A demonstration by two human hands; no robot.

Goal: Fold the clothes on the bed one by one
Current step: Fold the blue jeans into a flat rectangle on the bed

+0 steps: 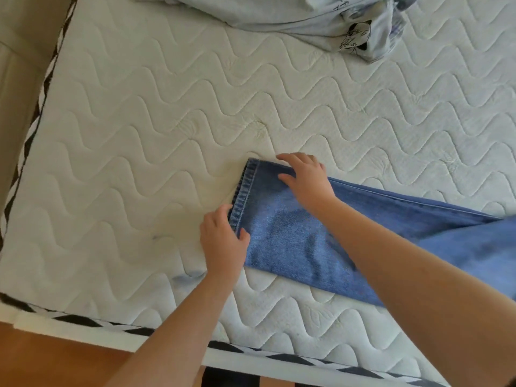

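A pair of blue jeans [290, 238] lies flat on the white quilted mattress [139, 163], its legs stacked and the hems pointing left. My left hand [222, 244] pinches the near corner of the hem, thumb on top of the denim. At the far corner of the hem, my right hand [305, 181] rests on the denim with its fingers spread. The waist end of the jeans runs out of view at the right, partly hidden under my right forearm.
A crumpled pale blue garment [321, 18] with a black printed figure lies at the far side of the mattress. The mattress edge with its black-and-white trim [83, 321] runs along the near and left sides. Beyond it is wooden floor [42, 358].
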